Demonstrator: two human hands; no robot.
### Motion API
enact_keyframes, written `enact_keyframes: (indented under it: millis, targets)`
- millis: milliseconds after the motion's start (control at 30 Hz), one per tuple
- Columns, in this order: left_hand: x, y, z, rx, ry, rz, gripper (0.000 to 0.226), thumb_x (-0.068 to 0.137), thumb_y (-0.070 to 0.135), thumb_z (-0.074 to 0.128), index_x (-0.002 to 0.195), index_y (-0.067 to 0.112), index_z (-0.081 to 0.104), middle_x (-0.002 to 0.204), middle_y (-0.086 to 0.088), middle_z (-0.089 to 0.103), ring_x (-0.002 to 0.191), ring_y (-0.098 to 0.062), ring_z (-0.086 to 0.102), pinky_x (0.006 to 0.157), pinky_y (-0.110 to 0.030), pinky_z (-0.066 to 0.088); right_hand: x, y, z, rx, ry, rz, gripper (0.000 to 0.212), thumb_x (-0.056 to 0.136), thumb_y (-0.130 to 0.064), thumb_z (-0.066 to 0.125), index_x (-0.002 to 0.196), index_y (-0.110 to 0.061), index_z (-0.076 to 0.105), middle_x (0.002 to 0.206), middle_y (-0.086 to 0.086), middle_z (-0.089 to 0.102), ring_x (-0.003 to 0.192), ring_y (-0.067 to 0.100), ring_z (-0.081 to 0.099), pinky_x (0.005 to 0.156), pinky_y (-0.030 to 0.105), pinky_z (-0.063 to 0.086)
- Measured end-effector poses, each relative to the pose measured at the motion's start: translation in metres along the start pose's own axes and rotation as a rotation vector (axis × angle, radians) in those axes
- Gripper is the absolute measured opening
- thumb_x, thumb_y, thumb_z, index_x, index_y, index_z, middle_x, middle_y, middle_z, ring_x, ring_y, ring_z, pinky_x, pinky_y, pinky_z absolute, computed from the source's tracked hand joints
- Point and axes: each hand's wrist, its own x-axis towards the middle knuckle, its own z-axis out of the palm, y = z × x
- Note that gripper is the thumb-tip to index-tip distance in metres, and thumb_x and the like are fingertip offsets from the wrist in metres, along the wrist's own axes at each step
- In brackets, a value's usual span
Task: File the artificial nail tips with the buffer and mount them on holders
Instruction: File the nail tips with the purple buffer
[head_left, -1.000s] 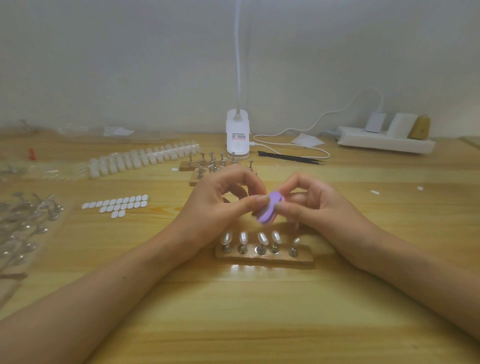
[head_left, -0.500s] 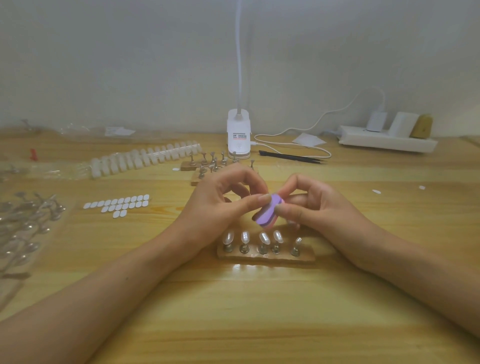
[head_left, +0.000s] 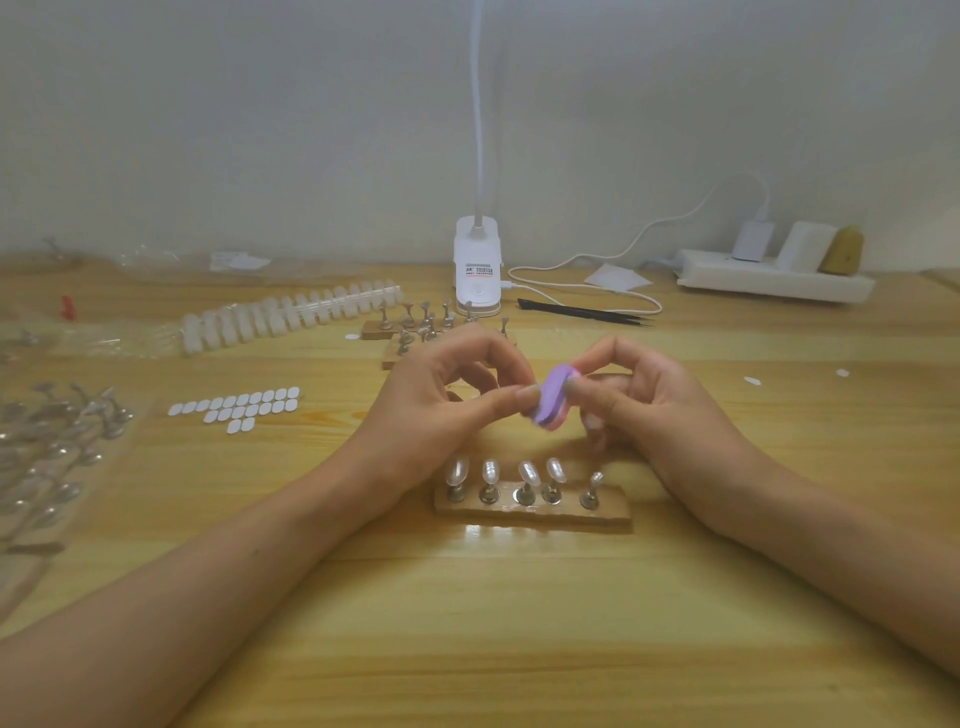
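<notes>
My right hand (head_left: 654, 410) pinches a small purple buffer (head_left: 551, 399) between thumb and fingers, above the middle of the table. My left hand (head_left: 441, 400) pinches a pale nail tip (head_left: 529, 391) against the buffer's left face; the tip is mostly hidden by my fingertips. Just below the hands lies a wooden holder strip (head_left: 535, 512) with several metal holders. All but the rightmost holder (head_left: 592, 488) carry a glossy nail tip (head_left: 529, 474).
A long rack of spare nail tips (head_left: 291, 317) and a sheet of white adhesive tabs (head_left: 239, 408) lie at the left. Loose metal holders (head_left: 57, 436) sit in plastic at the far left. Further back are more holder strips (head_left: 415, 327), a lamp base (head_left: 477, 270), black tweezers (head_left: 582, 312) and a power strip (head_left: 774, 278).
The buffer has shifted slightly up against the nail tip. Both hands stay in the same spot over the holder strip.
</notes>
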Motion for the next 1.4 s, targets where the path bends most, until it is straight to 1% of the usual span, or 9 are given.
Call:
enact_keyframes:
  millis: [167,267,400,567,833,1033,1133,1233,1400]
  targets:
    - [-0.0003,-0.0010,-0.0004,0.041,-0.005,0.000,0.016,0.081,0.024,0.079,0.073,0.030,0.066,0.085,0.013,0.064,0.080,-0.006,0.061,0.062,-0.013,0.040,0.0005,-0.0009,0.0001,-0.032,-0.056,-0.003,0.028,0.076,-0.027,0.072,0.092,-0.012,0.054,0.073,-0.003,0.073,0.054,0.004,0.055,0.054,0.017,0.049]
    - [-0.0002,-0.0006,-0.0009,0.019,0.022,-0.030,0.016,0.079,0.028,0.079,0.071,0.033,0.066,0.084,0.013,0.065,0.079,-0.004,0.060,0.063,-0.010,0.040,0.0006,-0.0005,-0.0016,0.021,0.028,-0.016,0.032,0.072,-0.030,0.073,0.092,-0.012,0.055,0.073,-0.001,0.072,0.056,0.006,0.053,0.055,0.020,0.048]
    - [-0.0004,-0.0020,-0.0015,0.026,-0.001,-0.045,0.014,0.080,0.028,0.079,0.073,0.030,0.067,0.085,0.014,0.064,0.081,-0.006,0.062,0.065,-0.012,0.041,0.0002,-0.0012,-0.0005,-0.001,-0.058,0.003,0.028,0.075,-0.026,0.073,0.091,-0.012,0.055,0.079,0.004,0.074,0.059,0.008,0.057,0.055,0.020,0.050]
    - [0.0002,-0.0025,-0.0017,-0.001,-0.010,-0.084,0.015,0.079,0.029,0.078,0.070,0.030,0.066,0.084,0.015,0.064,0.079,-0.005,0.060,0.064,-0.007,0.041,0.0035,0.0000,-0.0057,0.154,0.085,0.015,0.031,0.073,-0.029,0.072,0.093,-0.011,0.057,0.076,0.008,0.071,0.068,0.011,0.062,0.054,0.023,0.052]
    - [0.0028,-0.0065,-0.0055,-0.107,-0.030,-0.121,0.015,0.075,0.027,0.080,0.068,0.027,0.066,0.077,0.015,0.062,0.073,-0.006,0.054,0.068,-0.013,0.043,0.0039,0.0022,-0.0064,0.137,0.013,-0.001,0.045,0.070,-0.034,0.075,0.106,-0.011,0.059,0.081,0.008,0.072,0.069,0.011,0.061,0.057,0.022,0.052]
    - [0.0032,-0.0048,-0.0032,-0.072,-0.057,-0.081,0.009,0.079,0.022,0.078,0.078,0.020,0.070,0.086,0.011,0.067,0.072,-0.005,0.055,0.066,-0.012,0.043,0.0015,0.0005,-0.0037,0.054,-0.086,-0.007,0.027,0.079,-0.030,0.076,0.102,-0.019,0.070,0.090,0.012,0.076,0.078,0.015,0.070,0.065,0.021,0.055]
    - [0.0026,-0.0039,-0.0018,-0.069,-0.024,-0.064,0.008,0.077,0.026,0.076,0.077,0.024,0.069,0.085,0.012,0.066,0.071,-0.004,0.054,0.065,-0.011,0.042,0.0022,0.0008,-0.0058,0.080,-0.065,0.006,0.025,0.078,-0.028,0.076,0.096,-0.015,0.066,0.090,0.013,0.077,0.081,0.018,0.072,0.069,0.022,0.056]
    - [0.0017,-0.0044,-0.0019,-0.058,-0.013,-0.058,0.010,0.077,0.029,0.076,0.077,0.024,0.068,0.085,0.013,0.066,0.070,-0.006,0.054,0.068,-0.018,0.043,0.0000,0.0004,-0.0044,0.046,-0.153,0.017,0.025,0.078,-0.026,0.079,0.093,-0.015,0.063,0.096,0.015,0.076,0.086,0.024,0.074,0.075,0.027,0.059]
    - [0.0017,-0.0053,-0.0018,-0.027,-0.004,-0.033,0.011,0.077,0.032,0.078,0.075,0.032,0.068,0.087,0.015,0.064,0.072,-0.004,0.054,0.066,-0.017,0.040,0.0016,0.0001,-0.0062,0.177,-0.005,0.010,0.030,0.072,-0.024,0.075,0.096,-0.010,0.063,0.088,0.012,0.077,0.079,0.018,0.074,0.069,0.023,0.058]
